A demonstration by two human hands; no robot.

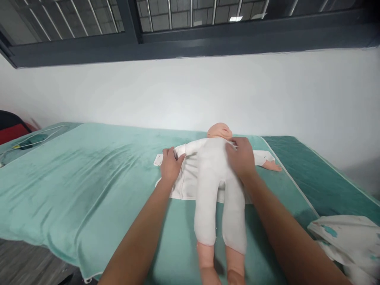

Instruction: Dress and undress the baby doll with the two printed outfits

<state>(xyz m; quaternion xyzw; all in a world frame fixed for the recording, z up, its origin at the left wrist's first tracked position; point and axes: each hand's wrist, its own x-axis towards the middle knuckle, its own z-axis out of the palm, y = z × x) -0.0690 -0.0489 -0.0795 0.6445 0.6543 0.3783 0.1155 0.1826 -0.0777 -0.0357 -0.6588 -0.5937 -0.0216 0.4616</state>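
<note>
A baby doll lies on its back, its white soft body and legs facing up and its bare feet toward me. Spread beneath its torso is a white baby shirt. My left hand is at the end of the doll's arm on the left, thumb and fingers closed around the sleeve end there; the doll's hand is hidden. At the doll's shoulder on the right, my right hand has its fingers curled on the white cloth, partly hiding it. Beyond that hand, a white sleeve covers the other doll arm, its small hand showing.
A green sheet covers the bed, with a darker green strip at right. A crumpled white patterned cloth lies at the right front. A white wall stands behind, under a barred window. A cord lies at far left.
</note>
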